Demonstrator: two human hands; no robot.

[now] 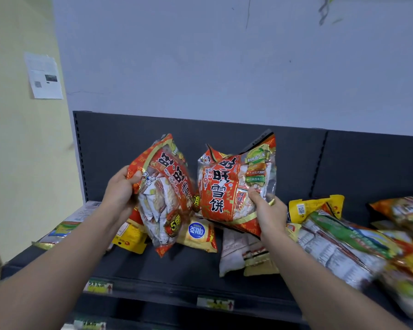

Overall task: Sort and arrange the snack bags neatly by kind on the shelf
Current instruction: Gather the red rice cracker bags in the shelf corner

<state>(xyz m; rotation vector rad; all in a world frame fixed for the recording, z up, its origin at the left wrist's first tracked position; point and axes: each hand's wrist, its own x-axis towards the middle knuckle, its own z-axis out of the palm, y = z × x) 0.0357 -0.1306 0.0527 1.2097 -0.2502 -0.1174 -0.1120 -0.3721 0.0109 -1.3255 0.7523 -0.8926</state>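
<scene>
1. The left hand (119,186) grips the upper left edge of the left red bag (165,186). The fingers curl round the edge of the pack and the thumb presses on its front.
2. This bag hangs tilted in the air above the shelf (177,265), its print upside down and its lower corner pointing down toward the board.
3. The right hand (268,210) pinches the lower right corner of the right red bag (234,186), thumb on the front and fingers curled behind.
4. This second bag has the same design and is held fairly upright, raised in front of the dark back panel (200,129).
5. The two red bags sit side by side in the middle of the view. Their inner edges are very close, but I cannot tell whether they touch.
6. Beneath them on the shelf lies a yellow bag with a blue round label (198,232). Another yellow bag (131,236) lies to its left, and a white-backed bag (239,248) to its right.
7. On the right a loose pile of mixed bags (343,241) overlaps in a heap, with green, orange and yellow packs among them.
8. At the far left end a flat bag (65,229) lies alone.
9. Price tags (98,287) are fixed on the near lip of the shelf.
10. A paper notice (44,76) is stuck to the wall on the left.
</scene>
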